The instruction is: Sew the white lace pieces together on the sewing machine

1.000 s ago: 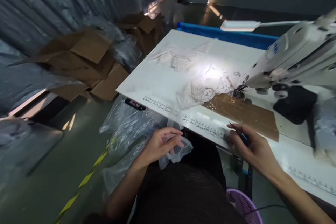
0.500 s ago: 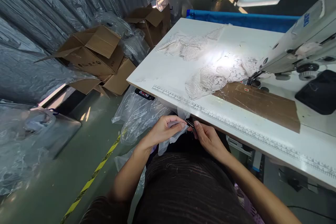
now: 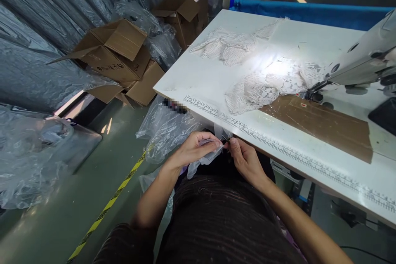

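Below the front edge of the table, my left hand [image 3: 198, 148] pinches a sheer, whitish fabric [image 3: 198, 166] between thumb and fingers. The fabric hangs down toward my lap. My right hand [image 3: 246, 159] is closed around small dark thread snips [image 3: 228, 140], mostly hidden by the fingers. Their thin points stick out toward the fabric, close to my left fingertips. Whether the points touch the fabric I cannot tell. White lace [image 3: 262, 86] lies bunched on the table, reaching to the needle area of the sewing machine [image 3: 355, 66].
A ruler strip [image 3: 278, 144] runs along the front of the white table [image 3: 192, 78]. Brown cardboard [image 3: 328, 126] lies beside the machine. Open cartons [image 3: 120, 57] and clear plastic bags [image 3: 167, 128] stand to the left. Yellow-black tape [image 3: 114, 200] marks the floor.
My view has shifted a little to the right and down. The snips have turned so their points face up and away, while both hands stay close together.
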{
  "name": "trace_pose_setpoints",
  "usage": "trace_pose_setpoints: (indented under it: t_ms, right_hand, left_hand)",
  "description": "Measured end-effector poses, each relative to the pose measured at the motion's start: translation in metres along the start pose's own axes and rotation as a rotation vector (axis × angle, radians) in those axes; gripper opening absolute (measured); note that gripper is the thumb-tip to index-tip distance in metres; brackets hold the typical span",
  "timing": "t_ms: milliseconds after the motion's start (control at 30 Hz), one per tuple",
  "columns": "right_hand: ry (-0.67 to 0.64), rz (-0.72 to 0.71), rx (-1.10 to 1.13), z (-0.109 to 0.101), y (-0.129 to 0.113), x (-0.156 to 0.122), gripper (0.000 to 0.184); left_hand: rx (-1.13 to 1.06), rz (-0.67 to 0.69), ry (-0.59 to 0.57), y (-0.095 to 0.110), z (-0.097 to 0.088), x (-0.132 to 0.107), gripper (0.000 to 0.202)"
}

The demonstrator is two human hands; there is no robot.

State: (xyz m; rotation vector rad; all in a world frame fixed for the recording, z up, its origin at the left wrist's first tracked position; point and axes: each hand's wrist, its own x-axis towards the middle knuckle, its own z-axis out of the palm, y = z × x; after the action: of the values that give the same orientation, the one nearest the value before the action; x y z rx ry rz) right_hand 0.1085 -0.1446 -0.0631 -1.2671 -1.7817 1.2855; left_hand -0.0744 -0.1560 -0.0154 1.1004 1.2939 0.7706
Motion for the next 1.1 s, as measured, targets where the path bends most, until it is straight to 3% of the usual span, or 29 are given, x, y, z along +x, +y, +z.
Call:
trace_pose_setpoints:
  t_ms: [133,300,533,933,1033,1100]
  right_hand:
    - [-0.084,-0.026,-0.052,-0.004,-0.004,-0.007,0.041]
    - [-0.065,-0.097,-0.125,-0.004,-0.008,-0.008,0.038]
    - [-0.065,-0.092,-0.098,-0.004,-0.009,-0.018,0.041]
    - [0.022,-0.173,-0.207,0.002,-0.012,-0.038,0.042]
    - [0.061,-0.129,-0.193,0.005,-0.005,-0.040,0.044]
    - [0.087,-0.075,-0.070,0.006,0.003,-0.041,0.046]
  left_hand:
    - [-0.001,-0.021,-0.037,0.003,0.000,0.000,0.017]
    - [0.010,-0.023,-0.039,0.004,0.001,-0.001,0.016]
    - [-0.003,0.017,-0.056,0.002,0.004,-0.010,0.015]
    - [0.028,0.036,-0.083,-0.002,0.010,-0.025,0.018]
    - [0.025,0.032,-0.080,-0.006,0.013,-0.027,0.019]
    - [0.005,0.037,-0.077,-0.010,0.014,-0.027,0.017]
